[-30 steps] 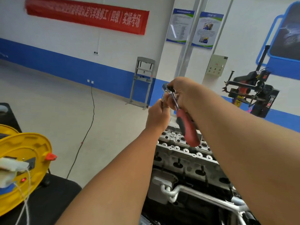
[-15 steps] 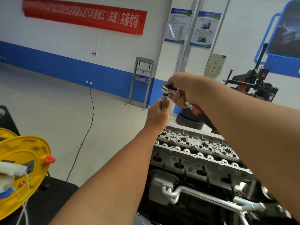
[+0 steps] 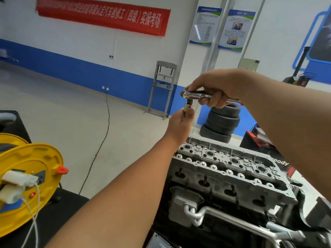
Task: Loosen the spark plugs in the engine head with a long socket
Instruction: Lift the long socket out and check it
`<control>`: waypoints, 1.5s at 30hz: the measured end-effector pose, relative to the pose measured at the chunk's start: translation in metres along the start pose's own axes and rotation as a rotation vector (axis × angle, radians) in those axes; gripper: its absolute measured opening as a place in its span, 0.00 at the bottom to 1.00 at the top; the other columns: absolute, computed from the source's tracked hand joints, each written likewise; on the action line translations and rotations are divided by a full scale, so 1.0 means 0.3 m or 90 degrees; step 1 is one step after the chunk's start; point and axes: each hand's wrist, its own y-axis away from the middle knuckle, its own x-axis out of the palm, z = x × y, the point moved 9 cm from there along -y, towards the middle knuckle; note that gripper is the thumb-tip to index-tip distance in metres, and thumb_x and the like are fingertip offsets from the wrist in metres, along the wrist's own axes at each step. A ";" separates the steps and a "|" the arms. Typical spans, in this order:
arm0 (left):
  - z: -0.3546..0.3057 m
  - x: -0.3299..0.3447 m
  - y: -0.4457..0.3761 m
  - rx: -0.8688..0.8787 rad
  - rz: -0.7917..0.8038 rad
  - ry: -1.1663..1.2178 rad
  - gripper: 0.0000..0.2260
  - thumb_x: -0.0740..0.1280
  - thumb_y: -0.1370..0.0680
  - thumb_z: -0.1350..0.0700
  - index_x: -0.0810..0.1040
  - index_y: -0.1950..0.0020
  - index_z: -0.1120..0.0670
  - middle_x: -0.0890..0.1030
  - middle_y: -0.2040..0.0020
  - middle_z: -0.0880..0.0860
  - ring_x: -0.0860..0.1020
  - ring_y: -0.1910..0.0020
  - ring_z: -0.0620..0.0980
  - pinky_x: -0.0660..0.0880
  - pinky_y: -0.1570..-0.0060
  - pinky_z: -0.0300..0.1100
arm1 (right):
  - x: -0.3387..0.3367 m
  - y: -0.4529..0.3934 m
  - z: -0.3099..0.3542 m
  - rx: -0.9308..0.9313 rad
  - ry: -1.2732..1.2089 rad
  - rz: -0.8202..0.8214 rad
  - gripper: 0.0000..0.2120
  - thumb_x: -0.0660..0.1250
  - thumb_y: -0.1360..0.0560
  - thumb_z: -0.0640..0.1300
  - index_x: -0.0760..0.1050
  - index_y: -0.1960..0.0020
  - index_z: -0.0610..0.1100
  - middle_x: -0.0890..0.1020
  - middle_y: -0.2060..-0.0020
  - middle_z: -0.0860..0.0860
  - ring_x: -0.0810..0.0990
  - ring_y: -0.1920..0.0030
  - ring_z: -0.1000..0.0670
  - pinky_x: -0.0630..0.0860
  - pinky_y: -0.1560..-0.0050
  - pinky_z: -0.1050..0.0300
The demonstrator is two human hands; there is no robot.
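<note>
Both hands are raised above the grey engine head (image 3: 231, 169), which shows several round spark plug wells along its top. My right hand (image 3: 216, 90) grips a chrome ratchet (image 3: 195, 95) held level, its head pointing left; the handle is hidden behind my wrist. Under the ratchet head hangs a chrome long socket (image 3: 188, 106), and my left hand (image 3: 180, 125) grips its lower part from below. Most of the socket is hidden in that fist. The socket end sits well above the engine head.
A yellow cable reel (image 3: 26, 183) stands on a black bench (image 3: 53, 217) at the left. Stacked tyres (image 3: 221, 124) sit behind the engine, a grey press frame (image 3: 162, 88) stands by the blue-striped wall, and a black cable (image 3: 105, 129) runs across the floor.
My right hand swung the ratchet from a downward slant, red handle showing, to level. The left hand stayed on the socket beneath its head. The camera view shifted downward slightly.
</note>
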 end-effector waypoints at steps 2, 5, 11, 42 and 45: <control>0.004 0.003 0.004 -0.009 0.011 0.029 0.19 0.57 0.16 0.42 0.65 0.62 0.50 0.65 0.71 0.42 0.62 0.71 0.45 0.60 0.68 0.43 | 0.001 -0.015 0.000 -0.033 0.001 0.022 0.18 0.62 0.19 0.53 0.80 0.34 0.49 0.72 0.68 0.47 0.57 0.76 0.53 0.57 0.76 0.66; 0.023 -0.005 0.003 -0.007 0.009 0.060 0.19 0.57 0.18 0.39 0.66 0.62 0.52 0.65 0.71 0.46 0.62 0.72 0.46 0.60 0.69 0.45 | 0.038 -0.032 -0.004 -0.075 0.008 0.074 0.15 0.60 0.18 0.51 0.82 0.36 0.54 0.73 0.68 0.47 0.59 0.76 0.53 0.59 0.78 0.65; 0.031 -0.028 -0.008 0.038 -0.048 0.054 0.23 0.56 0.22 0.32 0.68 0.63 0.51 0.67 0.73 0.46 0.64 0.73 0.46 0.62 0.70 0.47 | 0.055 -0.054 0.011 -0.143 0.024 0.009 0.16 0.60 0.18 0.52 0.83 0.38 0.52 0.74 0.68 0.46 0.61 0.77 0.52 0.60 0.77 0.65; 0.052 -0.001 -0.025 -0.014 -0.229 -0.007 0.23 0.54 0.18 0.41 0.69 0.73 0.41 0.68 0.75 0.42 0.65 0.72 0.45 0.61 0.64 0.46 | 0.006 0.002 0.037 -0.451 0.509 -0.651 0.34 0.44 0.28 0.76 0.61 0.69 0.46 0.65 0.75 0.50 0.64 0.73 0.50 0.54 0.69 0.53; 0.061 0.004 -0.038 -0.005 -0.231 -0.039 0.23 0.53 0.17 0.40 0.67 0.71 0.44 0.69 0.75 0.41 0.66 0.73 0.44 0.61 0.64 0.45 | -0.015 -0.017 0.008 -0.415 0.467 -0.681 0.35 0.43 0.29 0.77 0.62 0.68 0.46 0.67 0.74 0.51 0.66 0.71 0.47 0.57 0.68 0.53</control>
